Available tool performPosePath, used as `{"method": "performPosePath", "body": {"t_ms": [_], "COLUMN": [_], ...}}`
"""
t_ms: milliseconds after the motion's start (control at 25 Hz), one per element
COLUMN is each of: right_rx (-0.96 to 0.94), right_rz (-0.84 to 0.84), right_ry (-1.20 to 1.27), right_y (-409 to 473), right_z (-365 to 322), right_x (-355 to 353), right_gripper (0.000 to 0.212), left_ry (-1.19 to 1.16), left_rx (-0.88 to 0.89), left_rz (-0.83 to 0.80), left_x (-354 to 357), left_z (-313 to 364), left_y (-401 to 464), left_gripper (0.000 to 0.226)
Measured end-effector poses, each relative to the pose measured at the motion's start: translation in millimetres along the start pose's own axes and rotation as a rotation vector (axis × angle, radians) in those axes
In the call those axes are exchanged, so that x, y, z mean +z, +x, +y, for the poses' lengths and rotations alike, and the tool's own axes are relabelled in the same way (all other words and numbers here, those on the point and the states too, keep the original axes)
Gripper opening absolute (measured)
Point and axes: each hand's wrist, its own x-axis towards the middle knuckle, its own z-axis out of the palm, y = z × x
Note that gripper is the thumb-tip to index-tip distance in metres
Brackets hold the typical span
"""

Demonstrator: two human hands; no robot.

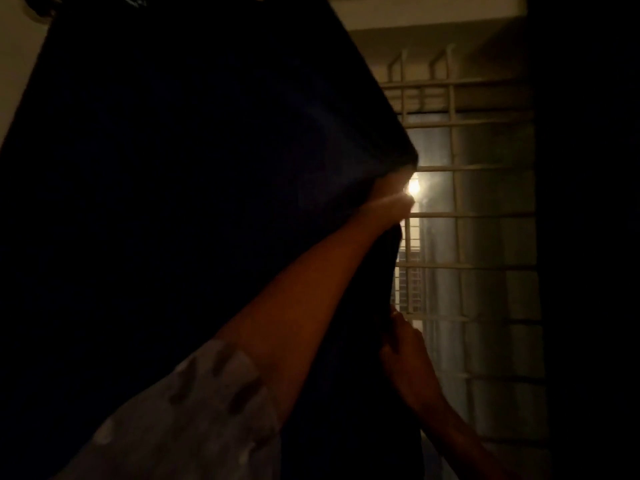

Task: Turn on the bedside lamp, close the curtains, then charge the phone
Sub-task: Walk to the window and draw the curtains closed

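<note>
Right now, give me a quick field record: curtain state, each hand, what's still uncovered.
curtain: dark curtain drawn partway over the window, edge near frame centre
left hand: left hand grips the curtain edge high up
right hand: right hand holds the same edge lower down
uncovered: window grille at right, still exposed
light: bright lamp glow visible through the grille
task step: curtains not yet fully closed

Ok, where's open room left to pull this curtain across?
Open: the window grille between the curtain edge and the dark strip at right. Crowded: the curtain edge, gripped by left hand above and right hand below.
</note>
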Motion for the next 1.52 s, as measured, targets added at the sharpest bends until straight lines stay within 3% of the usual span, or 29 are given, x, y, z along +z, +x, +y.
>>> {"method": "performPosePath", "body": {"t_ms": [80, 160, 400, 720, 880, 1000, 1280, 1520], "right_rx": [0.068, 0.134, 0.225, 0.352, 0.425, 0.468, 0.466, 0.397], "right_rz": [-0.002, -0.034, -0.147, -0.047, 0.075, 0.136, 0.317, 0.510], "right_ry": [-0.083, -0.100, -0.118, -0.114, -0.086, -0.160, -0.510, -0.978], "right_y": [-14, -25, -35, -32, -41, -52, -80, -98], "right_z": [24, 44, 66, 75, 66, 60, 52, 55], "right_x": [-9, -11, 27, 62, 63, 48, -25, -117], "right_gripper": [0.030, 0.028, 0.032, 0.032, 0.044, 0.056, 0.040, 0.045], "left_ry": [-0.038, -0.106, -0.111, 0.208, 0.467, 0.503, 0.362, 0.111], "left_rx": [0.010, -0.028, -0.032, 0.113, 0.275, 0.379, 0.501, 0.539], "left_rz": [-0.034, 0.040, 0.083, 0.092, 0.169, 0.182, 0.019, -0.074], "left_x": [37, 51, 25, 8, 17, 38, 105, 173], "left_z": [0, -13, -83, -127, -125, -111, -66, -4], "left_y": [-9, -18, -55, -80, -88, -91, -100, -104], "left_gripper": [0.068, 0.070, 0.069, 0.085, 0.075, 0.062, 0.053, 0.054]}}
